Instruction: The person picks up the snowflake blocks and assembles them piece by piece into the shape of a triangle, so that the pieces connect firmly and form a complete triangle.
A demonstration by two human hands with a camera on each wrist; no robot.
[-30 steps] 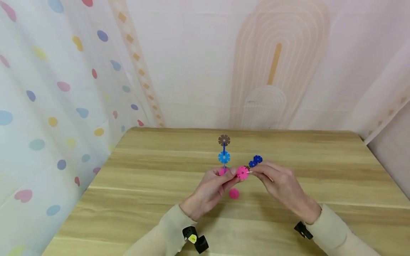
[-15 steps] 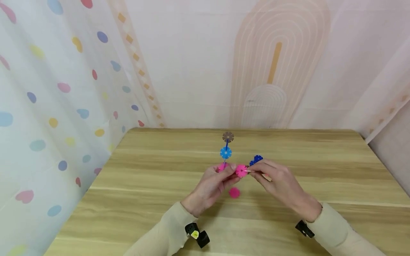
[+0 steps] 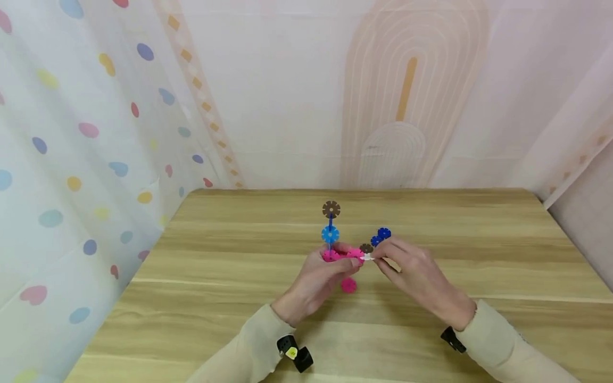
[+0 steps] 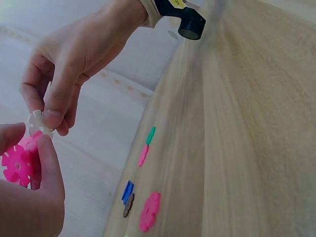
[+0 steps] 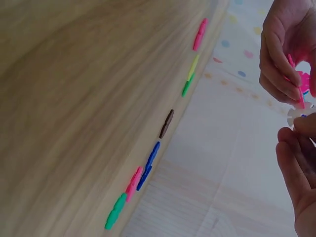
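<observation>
1. The wooden table fills the lower half of the head view, with patterned curtains hanging behind it from nine o'clock round to three o'clock.

2. The left hand sits at the table's middle, its fingers curled round a pink disc that forms the foot of a small built piece; in the left wrist view thumb and forefinger pinch that pink disc tightly.

3. The right hand lies at three o'clock from the left hand, its thumb and forefinger closed narrowly on a white disc; the left wrist view shows the white disc touching the pink one's edge.

4. The built piece rises toward twelve o'clock from the left hand: a light blue disc, then a brown disc at the top, joined by a thin blue upright.

5. Two dark blue discs lie on the table at one o'clock from the hands, just beyond the right fingers, with a small brown disc beside them.

6. A loose pink disc lies on the table at six o'clock, just below the hands' meeting point.

7. The wrist views show more coloured discs lying flat on the table.
</observation>
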